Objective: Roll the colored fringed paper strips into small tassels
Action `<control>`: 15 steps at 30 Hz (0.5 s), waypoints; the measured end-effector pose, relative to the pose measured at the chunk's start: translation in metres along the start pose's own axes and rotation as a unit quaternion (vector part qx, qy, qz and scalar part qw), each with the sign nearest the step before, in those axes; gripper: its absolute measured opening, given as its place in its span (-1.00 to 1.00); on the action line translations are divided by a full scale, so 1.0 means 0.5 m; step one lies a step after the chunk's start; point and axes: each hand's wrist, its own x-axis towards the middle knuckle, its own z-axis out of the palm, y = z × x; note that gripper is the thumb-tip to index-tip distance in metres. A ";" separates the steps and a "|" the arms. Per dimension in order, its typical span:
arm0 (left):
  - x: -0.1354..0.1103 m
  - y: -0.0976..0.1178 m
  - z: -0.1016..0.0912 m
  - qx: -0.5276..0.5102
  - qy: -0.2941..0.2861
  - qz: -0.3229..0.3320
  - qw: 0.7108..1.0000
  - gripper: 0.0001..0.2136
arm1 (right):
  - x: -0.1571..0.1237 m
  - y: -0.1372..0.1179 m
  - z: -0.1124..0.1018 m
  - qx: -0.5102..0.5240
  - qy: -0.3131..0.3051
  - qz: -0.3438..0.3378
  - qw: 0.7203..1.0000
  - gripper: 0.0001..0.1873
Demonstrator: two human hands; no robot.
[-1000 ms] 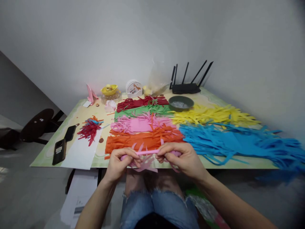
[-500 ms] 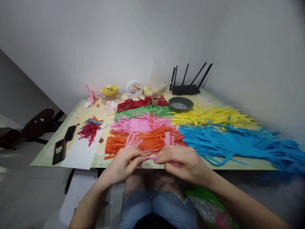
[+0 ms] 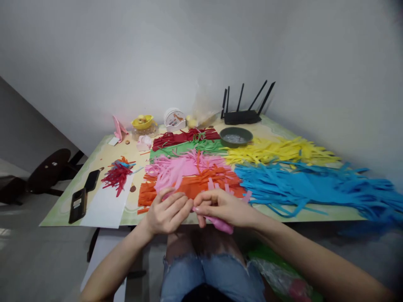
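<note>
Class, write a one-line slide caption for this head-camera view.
Left hand and right hand hold fringed pink paper at the table's front edge.

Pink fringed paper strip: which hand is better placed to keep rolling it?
Probably the right hand: it grips the pink roll below its fingers, while the left hand only steadies the loose fringe.

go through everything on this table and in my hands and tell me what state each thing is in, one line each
Left hand: closed on pink paper at the table's near edge.
Right hand: pinching a rolled pink paper piece.
Orange paper: cut into fringe, lying flat.
Pink paper pile: fringed, partly over the orange.
Blue paper: fringed, spread out.
Yellow paper: fringed, spread out.
Green bowl: upright.
Router: antennas raised.
Phone: screen dark.
</note>
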 end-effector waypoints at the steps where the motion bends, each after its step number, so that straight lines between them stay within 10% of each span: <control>1: -0.003 -0.001 0.006 -0.002 0.015 -0.014 1.000 -0.74 | 0.003 0.005 0.006 0.016 0.013 0.001 1.000 -0.63; 9: 0.031 0.050 0.077 -0.159 0.272 -0.250 0.915 -0.83 | 0.024 0.021 0.027 0.065 0.114 -0.119 0.984 -0.71; 15: 0.073 0.053 0.108 -0.316 0.297 -0.398 0.809 -0.76 | 0.056 0.015 0.003 -0.018 0.225 -0.181 0.957 -0.80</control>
